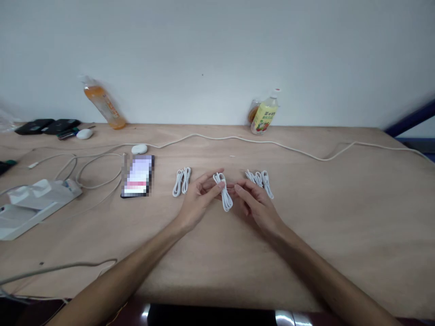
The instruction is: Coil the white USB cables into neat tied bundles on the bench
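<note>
One cable (225, 199) is pinched in my left hand (197, 197) over the counter (346, 199), just beside my right hand (257, 200), whose grip, if any, I can't tell from afar.

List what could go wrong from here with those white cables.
The coiled white cable could slip or loosen, since the left hand seems to grip it only between thumb and fingers.
The right hand is close to the bundles on the right; a sideways move might scatter them.
The left hand could likewise nudge the bundles on the left.
</note>
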Demonstrator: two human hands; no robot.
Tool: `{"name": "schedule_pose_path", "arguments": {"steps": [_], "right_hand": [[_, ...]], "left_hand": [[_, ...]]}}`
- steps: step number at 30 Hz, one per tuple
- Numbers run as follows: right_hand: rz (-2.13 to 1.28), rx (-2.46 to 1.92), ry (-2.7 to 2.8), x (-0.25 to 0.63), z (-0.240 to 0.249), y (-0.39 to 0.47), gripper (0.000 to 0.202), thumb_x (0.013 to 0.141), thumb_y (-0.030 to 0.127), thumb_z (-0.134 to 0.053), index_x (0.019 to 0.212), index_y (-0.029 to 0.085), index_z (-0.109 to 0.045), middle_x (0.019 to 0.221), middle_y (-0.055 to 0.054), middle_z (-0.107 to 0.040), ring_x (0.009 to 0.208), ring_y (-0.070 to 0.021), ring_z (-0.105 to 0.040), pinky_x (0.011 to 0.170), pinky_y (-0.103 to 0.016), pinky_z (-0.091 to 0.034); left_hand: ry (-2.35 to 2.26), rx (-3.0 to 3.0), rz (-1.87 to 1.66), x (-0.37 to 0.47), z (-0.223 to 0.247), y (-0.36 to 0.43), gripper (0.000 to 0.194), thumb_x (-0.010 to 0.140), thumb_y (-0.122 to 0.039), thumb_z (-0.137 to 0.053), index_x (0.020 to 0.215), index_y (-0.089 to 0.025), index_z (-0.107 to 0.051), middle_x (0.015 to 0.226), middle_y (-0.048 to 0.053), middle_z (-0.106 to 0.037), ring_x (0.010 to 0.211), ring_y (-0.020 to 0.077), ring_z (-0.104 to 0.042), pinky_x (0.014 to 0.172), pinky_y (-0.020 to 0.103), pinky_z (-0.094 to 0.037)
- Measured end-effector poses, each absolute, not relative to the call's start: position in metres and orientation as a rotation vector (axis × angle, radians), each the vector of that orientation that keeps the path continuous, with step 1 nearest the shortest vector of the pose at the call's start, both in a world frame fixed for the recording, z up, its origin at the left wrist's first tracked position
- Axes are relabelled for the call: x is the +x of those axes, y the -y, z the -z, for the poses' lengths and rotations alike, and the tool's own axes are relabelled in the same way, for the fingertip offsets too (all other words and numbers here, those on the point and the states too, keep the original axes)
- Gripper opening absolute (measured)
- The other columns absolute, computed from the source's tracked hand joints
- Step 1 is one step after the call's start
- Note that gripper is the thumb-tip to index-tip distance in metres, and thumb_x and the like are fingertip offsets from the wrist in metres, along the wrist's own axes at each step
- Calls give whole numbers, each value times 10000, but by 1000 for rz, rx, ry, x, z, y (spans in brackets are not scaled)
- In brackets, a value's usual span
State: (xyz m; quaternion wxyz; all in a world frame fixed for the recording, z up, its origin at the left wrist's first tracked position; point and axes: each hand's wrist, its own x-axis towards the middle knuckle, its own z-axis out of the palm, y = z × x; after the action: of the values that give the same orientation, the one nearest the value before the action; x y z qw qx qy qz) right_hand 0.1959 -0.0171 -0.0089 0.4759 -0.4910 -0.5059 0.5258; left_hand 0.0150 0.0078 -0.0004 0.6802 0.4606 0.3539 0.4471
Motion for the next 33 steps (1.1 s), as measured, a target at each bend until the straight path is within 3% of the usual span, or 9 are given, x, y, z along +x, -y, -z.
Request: {"name": "schedule_pose_path", "arguments": {"steps": [3,6,15,22,27,33], "right_hand": [[-1379,-1209,1328,196,8,19,493,950,673,-667,1008,192,-758,580,56,-498,475,-102,-370,414,-244,-249],[-1457,-1194,1350,194,8,22,507,970,691,-633,865,203,-716,519,66,-465,440,-101,-374,409,-252,-242],[-1511,-1170,1359,197,6,20,524,961,710,-629,790,216,-661,537,55,-518,426,-97,-429,403,-244,-289],[-1449,-1143,1326,193,5,22,444,923,644,-715,944,200,-732,823,-6,-689,474,-73,-436,406,-245,-297],[-1474,-1111,1362,193,4,23,431,929,618,-726,1042,204,-758,776,-7,-714,474,-86,-439,419,-241,-337],[-1513,-1071,1369,193,5,24,414,933,626,-727,909,213,-713,719,5,-705,458,-89,-461,414,-231,-351]], "left_hand": [[-799,1058,-1047,15,-2,-7,659,866,-480,-877,1407,-174,-657,999,91,-850,886,246,-815,883,362,-615],[-785,1071,-1070,16,-2,-8,587,866,-498,-874,1318,-180,-677,1031,98,-844,879,245,-810,840,355,-629],[-778,1110,-1099,17,-4,-7,487,854,-462,-887,1200,-186,-684,969,74,-830,826,201,-776,817,327,-611],[-812,1106,-1100,16,1,-11,410,794,-425,-921,1054,-194,-703,780,6,-786,677,156,-711,718,282,-559],[-896,1171,-1096,16,3,-12,353,778,-398,-911,1006,-185,-748,759,2,-755,664,137,-657,661,255,-490],[-936,1210,-1088,15,-2,-12,315,749,-391,-913,974,-190,-820,774,8,-741,729,166,-677,701,278,-528]]}}
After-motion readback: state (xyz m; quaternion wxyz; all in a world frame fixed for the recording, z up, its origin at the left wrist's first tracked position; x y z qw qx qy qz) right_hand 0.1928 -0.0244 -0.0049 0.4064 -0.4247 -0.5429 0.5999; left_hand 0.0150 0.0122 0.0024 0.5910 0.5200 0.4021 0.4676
